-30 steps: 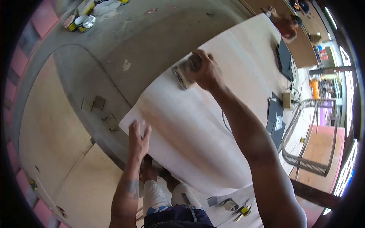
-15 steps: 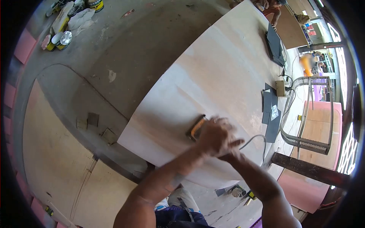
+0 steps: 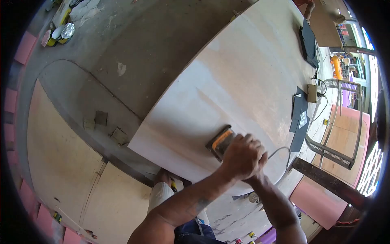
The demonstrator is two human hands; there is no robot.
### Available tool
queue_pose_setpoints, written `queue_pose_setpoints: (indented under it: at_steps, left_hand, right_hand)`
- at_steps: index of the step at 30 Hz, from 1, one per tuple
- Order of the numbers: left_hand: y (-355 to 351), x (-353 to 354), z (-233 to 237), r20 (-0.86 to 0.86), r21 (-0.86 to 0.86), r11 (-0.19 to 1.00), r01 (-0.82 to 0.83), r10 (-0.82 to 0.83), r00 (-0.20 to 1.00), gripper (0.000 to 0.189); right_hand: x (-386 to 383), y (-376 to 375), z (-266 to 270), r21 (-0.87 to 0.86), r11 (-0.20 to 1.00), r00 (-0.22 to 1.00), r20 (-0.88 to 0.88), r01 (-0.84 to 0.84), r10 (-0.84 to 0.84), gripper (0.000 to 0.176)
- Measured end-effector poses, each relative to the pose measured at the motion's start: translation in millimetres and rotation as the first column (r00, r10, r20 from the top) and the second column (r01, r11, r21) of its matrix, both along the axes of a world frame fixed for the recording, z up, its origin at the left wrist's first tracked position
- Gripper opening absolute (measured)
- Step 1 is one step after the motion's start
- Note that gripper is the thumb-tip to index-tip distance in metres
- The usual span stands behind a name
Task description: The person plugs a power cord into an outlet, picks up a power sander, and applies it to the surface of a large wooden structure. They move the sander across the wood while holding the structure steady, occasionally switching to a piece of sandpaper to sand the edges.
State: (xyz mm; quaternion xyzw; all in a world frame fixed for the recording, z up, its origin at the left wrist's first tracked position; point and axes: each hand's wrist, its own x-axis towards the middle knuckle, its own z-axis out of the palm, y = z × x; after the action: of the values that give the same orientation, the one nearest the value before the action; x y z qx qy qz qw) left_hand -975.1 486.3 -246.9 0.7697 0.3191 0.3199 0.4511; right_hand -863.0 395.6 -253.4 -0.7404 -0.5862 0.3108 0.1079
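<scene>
An orange-and-black power sander (image 3: 221, 141) rests with its flat pad on a large pale board (image 3: 183, 114), which has whitish and brownish patches. My left hand (image 3: 243, 155) is closed over the sander's body, knuckles up. Lower and partly hidden behind it, my right hand (image 3: 256, 175) is wrapped round the rear end of the same tool. A grey cord (image 3: 280, 149) loops away from the sander to the right over the board's edge.
Black sandpaper sheets (image 3: 300, 118) lie near the board's right edge beside a power outlet box (image 3: 312, 93). A metal frame (image 3: 355, 122) stands at right. Another person's arm (image 3: 309, 10) shows at the top. Wooden panels (image 3: 69, 150) lie at left; tins (image 3: 61, 34) stand on the floor.
The sander and both hands have shifted slightly right and down in the view. The whole scene has also shifted a little as the head moved. Both hands keep their grip.
</scene>
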Motion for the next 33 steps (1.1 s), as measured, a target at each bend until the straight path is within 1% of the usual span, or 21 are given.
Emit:
queue_pose_setpoints:
  at_steps: [3, 4, 7, 8, 11, 12, 14, 16, 17, 20, 23, 24, 27, 28, 29, 30, 31, 32, 33]
  left_hand:
    - [-3, -14, 4, 0.013, -0.031, 0.997, -0.066, 0.066, 0.998, 0.019]
    - [5, -21, 2, 0.026, -0.011, 0.996, -0.087, 0.088, 0.996, 0.019]
    - [35, -29, -3, 0.007, -0.030, 0.990, -0.140, 0.140, 0.990, 0.021]
    - [42, -30, -1, -0.038, -0.051, 0.988, -0.146, 0.144, 0.989, 0.020]
    - [37, -26, 3, -0.028, -0.035, 0.982, -0.185, 0.184, 0.983, 0.019]
    - [26, -24, 1, 0.004, -0.034, 0.986, -0.161, 0.161, 0.987, 0.020]
    - [6, -20, 2, -0.012, -0.041, 0.989, -0.145, 0.145, 0.989, 0.020]
    - [6, -25, 2, -0.022, -0.055, 0.989, -0.137, 0.136, 0.990, 0.021]
    - [9, -29, -2, -0.025, -0.051, 0.987, -0.154, 0.153, 0.988, 0.020]
    - [46, -48, -3, -0.060, -0.042, 0.983, -0.178, 0.175, 0.983, 0.019]
    - [54, -45, -5, -0.039, -0.012, 0.970, -0.241, 0.240, 0.970, 0.017]
    - [44, -39, -4, -0.055, -0.007, 0.974, -0.226, 0.226, 0.973, 0.018]
    - [8, -22, -3, 0.001, -0.068, 0.990, -0.121, 0.121, 0.993, 0.017]
    - [1, -20, 0, -0.017, -0.099, 0.993, -0.065, 0.064, 0.998, 0.017]
    - [-4, -19, -2, 0.007, -0.101, 0.992, -0.069, 0.070, 0.998, 0.017]
    - [-3, -20, -4, 0.028, -0.097, 0.992, -0.076, 0.079, 0.996, 0.017]
    - [2, -19, -5, 0.049, -0.084, 0.992, -0.090, 0.095, 0.994, 0.017]
    - [14, -23, -7, 0.055, -0.065, 0.992, -0.104, 0.108, 0.993, 0.018]
    - [31, -31, -9, 0.058, -0.049, 0.993, -0.106, 0.109, 0.992, 0.018]
  right_hand:
    - [-6, -4, 3, -0.025, 1.000, 1.000, 0.016, 0.007, -0.006, 0.065]
    - [-8, 2, 0, -0.018, 1.000, 1.000, 0.019, 0.002, -0.002, 0.065]
    - [-10, 36, -11, 0.021, 1.000, 1.000, 0.008, -0.003, 0.003, 0.066]
    - [-10, 45, -12, 0.022, 1.000, 1.000, 0.003, -0.001, 0.001, 0.066]
    - [-13, 48, -5, 0.015, 1.000, 1.000, 0.018, -0.009, 0.008, 0.066]
    - [-13, 41, -1, 0.006, 1.000, 0.999, 0.034, -0.015, 0.015, 0.066]
    - [-15, 28, 9, -0.011, 1.000, 0.998, 0.062, -0.020, 0.021, 0.067]
    - [-19, 27, 11, -0.016, 1.000, 0.996, 0.080, -0.026, 0.027, 0.067]
    - [-22, 34, 6, -0.005, 0.999, 0.996, 0.078, -0.033, 0.034, 0.067]
    - [-31, 66, -8, 0.040, 0.998, 0.997, 0.072, -0.045, 0.042, 0.068]
    - [-35, 83, -4, 0.038, 0.999, 0.996, 0.079, -0.033, 0.030, 0.068]
    - [-35, 80, 1, 0.037, 0.999, 0.995, 0.098, -0.036, 0.033, 0.068]
    - [-45, 62, 23, -0.029, 0.999, 0.978, 0.203, -0.045, 0.050, 0.069]
    - [-56, 65, 32, -0.092, 0.995, 0.958, 0.284, -0.025, 0.050, 0.069]
    - [-74, 71, 38, -0.206, 0.978, 0.906, 0.420, 0.030, 0.060, 0.069]
    - [-104, 88, 37, -0.403, 0.904, 0.732, 0.658, 0.144, 0.177, 0.069]
    - [-125, 105, 34, -0.562, 0.788, 0.520, 0.765, 0.252, 0.380, 0.069]
    - [-139, 120, 30, -0.642, 0.704, 0.379, 0.759, 0.304, 0.529, 0.069]
    - [-131, 123, 26, -0.543, 0.836, 0.488, 0.752, 0.078, 0.443, 0.069]
